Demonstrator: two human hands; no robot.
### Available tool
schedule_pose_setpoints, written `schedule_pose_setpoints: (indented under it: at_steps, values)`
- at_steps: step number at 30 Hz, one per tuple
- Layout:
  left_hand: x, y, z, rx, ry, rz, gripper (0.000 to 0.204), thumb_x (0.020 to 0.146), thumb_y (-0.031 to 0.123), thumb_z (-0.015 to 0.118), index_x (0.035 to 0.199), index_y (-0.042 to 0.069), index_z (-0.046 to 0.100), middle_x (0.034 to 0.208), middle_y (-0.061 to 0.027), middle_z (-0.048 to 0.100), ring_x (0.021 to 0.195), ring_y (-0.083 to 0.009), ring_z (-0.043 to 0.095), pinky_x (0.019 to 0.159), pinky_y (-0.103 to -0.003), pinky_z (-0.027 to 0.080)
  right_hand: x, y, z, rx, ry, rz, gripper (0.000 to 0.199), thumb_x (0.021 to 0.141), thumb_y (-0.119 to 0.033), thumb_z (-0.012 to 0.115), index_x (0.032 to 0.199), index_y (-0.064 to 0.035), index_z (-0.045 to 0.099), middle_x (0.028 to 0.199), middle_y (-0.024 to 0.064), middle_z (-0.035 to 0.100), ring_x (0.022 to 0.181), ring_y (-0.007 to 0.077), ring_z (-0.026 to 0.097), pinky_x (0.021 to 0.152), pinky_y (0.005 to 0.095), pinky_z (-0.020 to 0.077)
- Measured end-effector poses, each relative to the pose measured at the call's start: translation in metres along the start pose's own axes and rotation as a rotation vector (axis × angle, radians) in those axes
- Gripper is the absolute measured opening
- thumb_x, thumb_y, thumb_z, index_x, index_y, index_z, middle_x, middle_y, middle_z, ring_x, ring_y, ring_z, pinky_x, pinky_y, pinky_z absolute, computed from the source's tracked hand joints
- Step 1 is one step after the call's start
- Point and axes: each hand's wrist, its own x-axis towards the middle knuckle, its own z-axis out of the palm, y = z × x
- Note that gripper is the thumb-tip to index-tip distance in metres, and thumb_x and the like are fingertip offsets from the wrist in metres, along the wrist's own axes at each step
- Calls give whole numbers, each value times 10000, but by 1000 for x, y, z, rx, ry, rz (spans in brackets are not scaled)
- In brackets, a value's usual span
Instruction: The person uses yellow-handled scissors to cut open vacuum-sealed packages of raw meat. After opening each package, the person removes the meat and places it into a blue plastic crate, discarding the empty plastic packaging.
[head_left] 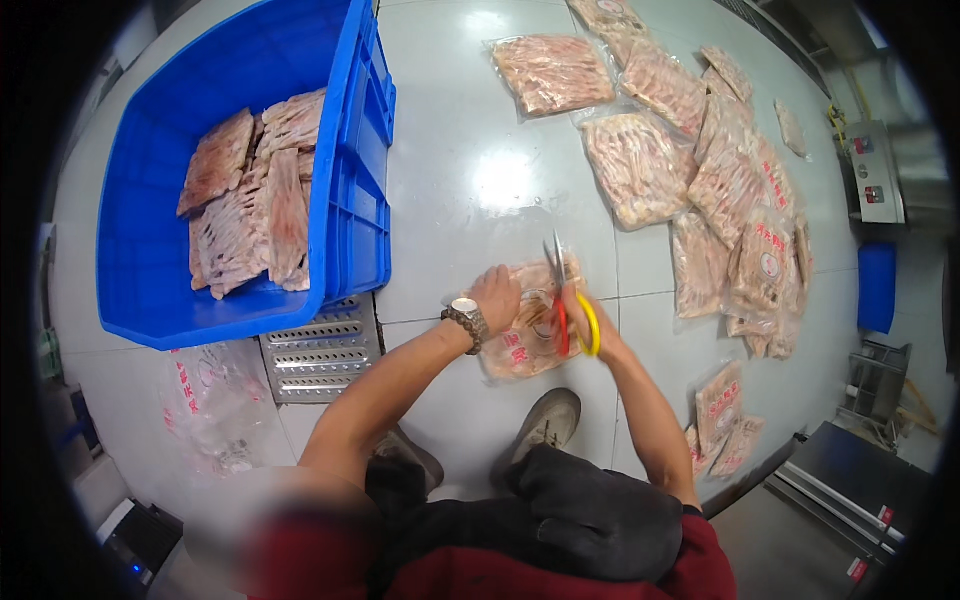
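Note:
A flat clear bag of frozen meat (533, 350) with red print lies on the tiled floor before my shoes. My left hand (496, 300) is on its left edge, with its fingers bent against the plastic. Scissors (562, 300) with one red and one yellow handle are in my right hand (584, 308), over the bag's right part. Their blades stand apart and point away from me. Whether they touch the plastic is hard to tell.
To the left stands a blue crate (345, 170) holding several unwrapped frozen meat slabs (232, 240). Crumpled empty plastic bags (215, 400) lie beside a metal drain grate (322, 350). Several sealed meat bags (640, 170) are heaped at the right; a smaller pile (720, 410) lies nearer.

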Motion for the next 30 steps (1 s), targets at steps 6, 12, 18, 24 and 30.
schedule_pose_setpoints:
  at_steps: [6, 12, 18, 24, 30]
  values:
    - [1, 7, 1, -17, -64, -43, 192, 835, 105, 590, 963, -32, 634, 1058, -253, 545, 1001, -384, 566, 850, -453, 523, -57, 37, 42, 244, -41, 244, 715, 994, -707, 332, 1042, -40, 587, 730, 81, 630, 563, 161, 614, 521, 289, 507]
    - [-16, 2, 4, -104, 34, 11, 342, 829, 177, 663, 1093, -36, 619, 1094, -260, 544, 1063, -401, 544, 905, -470, 510, 11, 20, 46, 225, 79, 140, 721, 985, -706, 377, 1042, -19, 586, 675, 65, 604, 476, 145, 550, 456, 287, 480]
    - [0, 19, -87, -519, -350, -95, 569, 902, 279, 654, 1281, -118, 507, 1369, -361, 459, 1259, -469, 479, 1065, -466, 421, 42, 18, 21, 347, 161, 186, 676, 980, -678, 440, 989, -21, 600, 616, 54, 564, 421, 155, 520, 380, 304, 435]
    - [-30, -31, -36, -456, -211, -365, 501, 878, 225, 644, 1242, -99, 529, 1294, -335, 510, 1183, -462, 520, 1040, -452, 435, 25, -20, 6, 515, 181, 48, 664, 1002, -675, 373, 1074, -41, 552, 706, 69, 593, 464, 166, 546, 442, 312, 476]
    - [-11, 10, -32, 28, 235, 271, 388, 848, 198, 694, 1140, -31, 580, 1134, -228, 590, 1084, -388, 586, 984, -459, 468, -75, 48, 11, 340, -122, 143, 548, 1052, -574, 357, 1176, -68, 529, 879, 91, 638, 608, 179, 617, 559, 312, 519]
